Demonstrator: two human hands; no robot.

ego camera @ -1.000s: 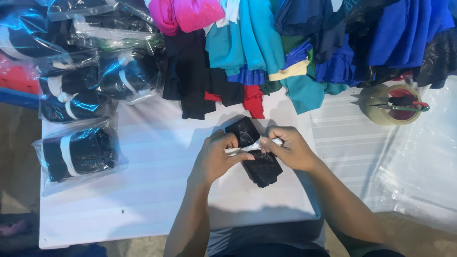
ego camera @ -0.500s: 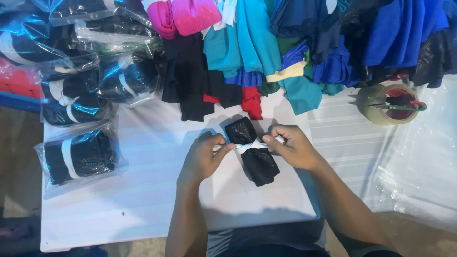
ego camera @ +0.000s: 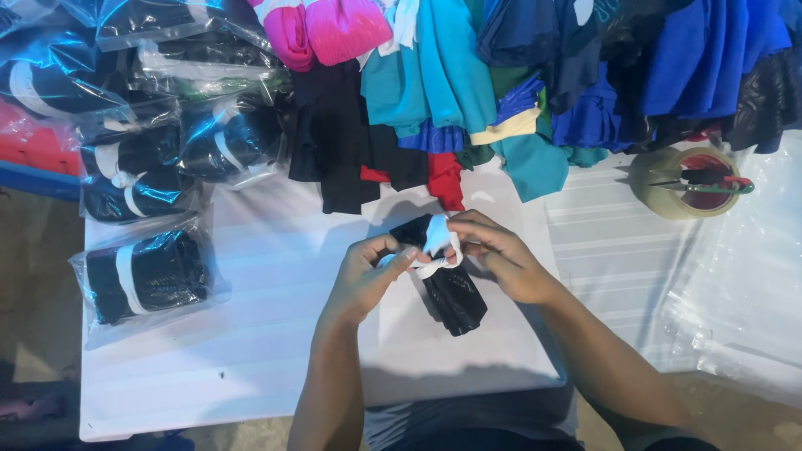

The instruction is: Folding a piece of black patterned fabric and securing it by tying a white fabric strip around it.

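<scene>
Black roll [ego camera: 451, 288] lies on the white desk [ego camera: 251, 351], mid-near, slanting from far-left to near-right. White strip [ego camera: 436, 246] is wrapped round its far part; both hands work the strip there. Judged: rolling done, tie partly made, the ends not yet snug or let go, roll not yet bagged. Bagged rolls [ego camera: 142, 276] with white bands lie far-left, more stacked behind them, so several look finished. Loose clothes pile [ego camera: 501, 75] along the far edge looks unprocessed.

Left hand [ego camera: 363, 280]: fingers [ego camera: 401, 259] pinched together on the strip's left end, touching the roll's left side. Right hand [ego camera: 501, 255]: fingers [ego camera: 464, 230] closed on the strip's upper loop, over the roll's far end. Roll sits between and under both sets of fingertips; its near end sticks out free toward the body, resting on the desk.

Tape roll [ego camera: 681, 184] with scissors [ego camera: 706, 179] across it sits far-right, well apart. Clear bags [ego camera: 735, 284] lie right.
</scene>
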